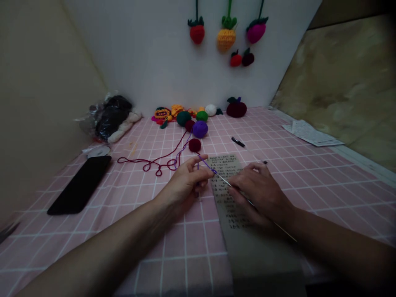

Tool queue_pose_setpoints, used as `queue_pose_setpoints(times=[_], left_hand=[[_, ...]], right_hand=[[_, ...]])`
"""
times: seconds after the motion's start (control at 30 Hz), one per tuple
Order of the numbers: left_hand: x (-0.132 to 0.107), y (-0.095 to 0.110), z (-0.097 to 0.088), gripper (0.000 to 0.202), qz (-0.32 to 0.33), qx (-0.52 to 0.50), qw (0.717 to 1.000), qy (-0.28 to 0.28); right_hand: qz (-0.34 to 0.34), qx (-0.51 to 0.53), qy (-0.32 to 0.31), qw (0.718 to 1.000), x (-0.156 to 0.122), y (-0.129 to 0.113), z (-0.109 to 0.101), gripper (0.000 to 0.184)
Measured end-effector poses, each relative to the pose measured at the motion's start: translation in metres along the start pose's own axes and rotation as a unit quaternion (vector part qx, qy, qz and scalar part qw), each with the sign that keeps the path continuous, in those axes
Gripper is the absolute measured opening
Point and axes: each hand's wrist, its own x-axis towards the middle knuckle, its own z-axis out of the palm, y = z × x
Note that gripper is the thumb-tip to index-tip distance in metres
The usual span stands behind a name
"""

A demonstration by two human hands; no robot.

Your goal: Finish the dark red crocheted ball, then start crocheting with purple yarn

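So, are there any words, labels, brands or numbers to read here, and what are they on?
None can be quoted.
Grey-brown sheet, partly covered by the right hand: rows of dark writing, too small and blurred to read.
White papers toward the right: faint marks, too blurred to read.
Pen: no readable brand.

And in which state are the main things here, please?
Purple yarn strand: taut between left hand and crochet hook
Crochet hook: held in right hand
Purple yarn ball: wound
Dark red yarn strand: loose, looped
Black phone: lying flat
Pen: lying flat
Handwritten sheet: flat, partly covered
Red crocheted strawberry: hanging
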Motion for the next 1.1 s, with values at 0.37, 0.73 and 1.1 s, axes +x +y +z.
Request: queue_pose_setpoints(times=[0.37,0.73,1.1], left_hand=[[0.0036,0.0014,-0.0033,0.057,0.009,0.026,1.000,0.005],[0.0021,0.0027,-0.0014,0.055,0.011,0.018,1.000,-0.002],[0.0034,0.0037,-0.0032,0.050,0.032,0.048,0.998,-0.009]], right_hand=[[0.004,0.027,0.000,1.000,-0.0031,0.0026,0.0020,0.009],[0.007,0.029,0.001,1.000,-0.0019,0.0025,-0.0012,0.011],[-0.001,0.057,0.015,0.998,-0.0043,0.0023,-0.0027,0.010]])
